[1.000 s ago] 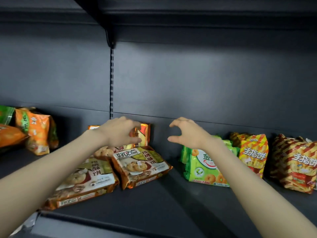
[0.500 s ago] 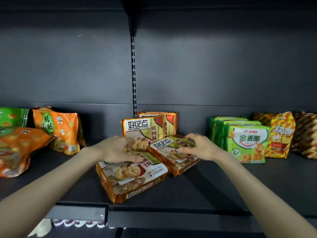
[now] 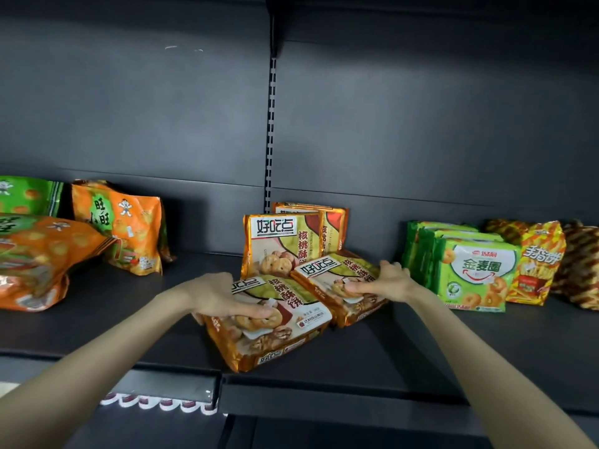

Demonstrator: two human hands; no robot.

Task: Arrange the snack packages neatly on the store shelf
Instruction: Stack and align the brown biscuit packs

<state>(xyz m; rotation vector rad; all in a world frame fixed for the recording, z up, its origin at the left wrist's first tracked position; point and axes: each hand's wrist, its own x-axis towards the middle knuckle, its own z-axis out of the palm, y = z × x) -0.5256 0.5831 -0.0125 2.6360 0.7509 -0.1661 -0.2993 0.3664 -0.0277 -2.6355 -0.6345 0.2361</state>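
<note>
Snack packages [image 3: 337, 280] sit in loose groups along one dark shelf [image 3: 97, 335], with a dark back panel [image 3: 421, 124] and a slotted upright [image 3: 270, 124] behind.

Left end: big orange bags [image 3: 39, 254], one slumped forward, one leaning at the back. A green bag [image 3: 26, 194] is behind them at the frame edge.

Right end: green ring-biscuit packs [image 3: 476, 270] stand in a row front to back, touching the red-yellow striped bags [image 3: 534, 264] beside them (the far-right bag is cut off by the frame).

Centre: four orange walnut-biscuit packs.
- Two standing packs [image 3: 275, 244] are upright near the back panel, one overlapping the other.
- Two lie flat in front, side by side, touching, skewed off square. The left flat pack [image 3: 275, 332] reaches the shelf's front lip. The right flat pack [image 3: 356, 306] sits further back.

Left hand [image 3: 217, 296] grips the left flat pack at its left edge, thumb across the printed face, other fingers hidden past the edge.

Right hand [image 3: 385, 281] grips the right flat pack at its right edge, thumb on the face, fingers curled over the far side.

Small white tags [image 3: 155, 405] hang under the shelf lip, lower left.
</note>
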